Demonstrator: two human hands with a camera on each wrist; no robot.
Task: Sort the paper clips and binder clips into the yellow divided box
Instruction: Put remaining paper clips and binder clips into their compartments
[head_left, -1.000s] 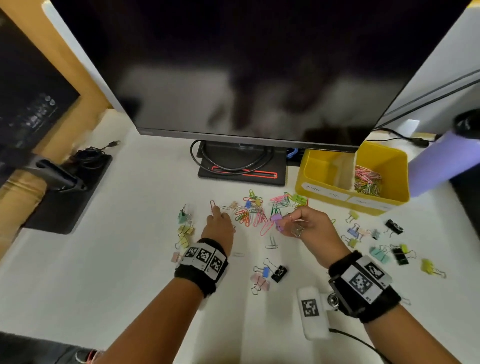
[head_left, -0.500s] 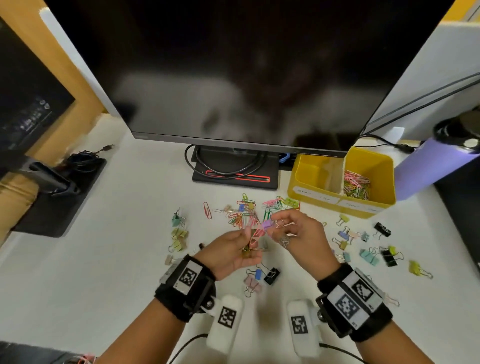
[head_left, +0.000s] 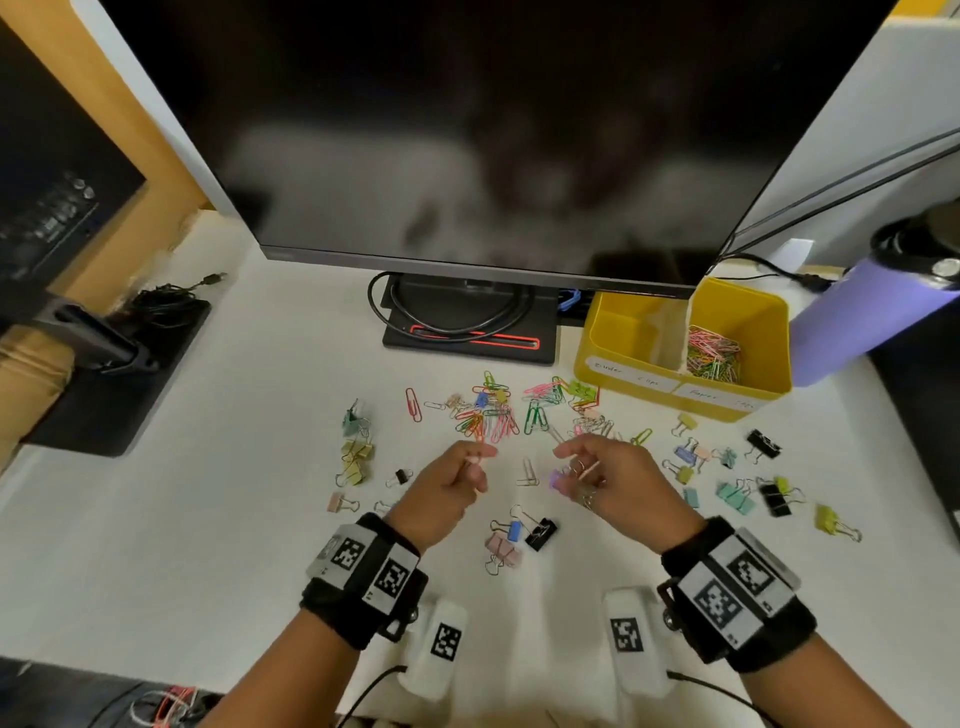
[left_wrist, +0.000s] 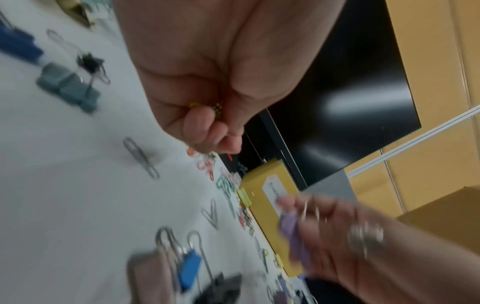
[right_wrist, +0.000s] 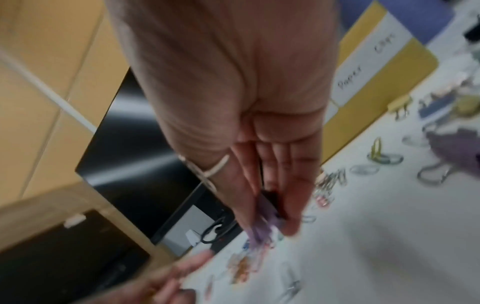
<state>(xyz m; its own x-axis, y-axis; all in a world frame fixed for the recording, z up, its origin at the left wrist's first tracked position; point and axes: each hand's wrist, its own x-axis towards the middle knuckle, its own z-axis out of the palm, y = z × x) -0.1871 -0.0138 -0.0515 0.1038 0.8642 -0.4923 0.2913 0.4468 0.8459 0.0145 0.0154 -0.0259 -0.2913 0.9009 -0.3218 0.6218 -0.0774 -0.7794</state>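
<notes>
The yellow divided box (head_left: 675, 387) stands at the back right; several coloured paper clips (head_left: 712, 354) lie in its right compartment. Loose paper clips (head_left: 491, 415) are heaped in front of the monitor. Binder clips lie scattered to the right (head_left: 735, 496), to the left (head_left: 356, 453) and in the middle (head_left: 519, 535). Just above the desk, my left hand (head_left: 475, 462) has its fingers curled round a small yellow clip (left_wrist: 206, 107). Beside it, apart, my right hand (head_left: 569, 467) pinches a purple binder clip (head_left: 557, 479) (right_wrist: 262, 224).
A large dark monitor (head_left: 467, 130) overhangs the desk; its black base (head_left: 467, 332) holds coiled cables. A purple bottle (head_left: 872, 312) leans right of the box. A black stand (head_left: 104, 364) sits at the left. Bare white desk lies at the front left.
The left hand left the pile and met the right hand half a second ago. Now the two hands have drawn apart, the right one still with the purple binder clip.
</notes>
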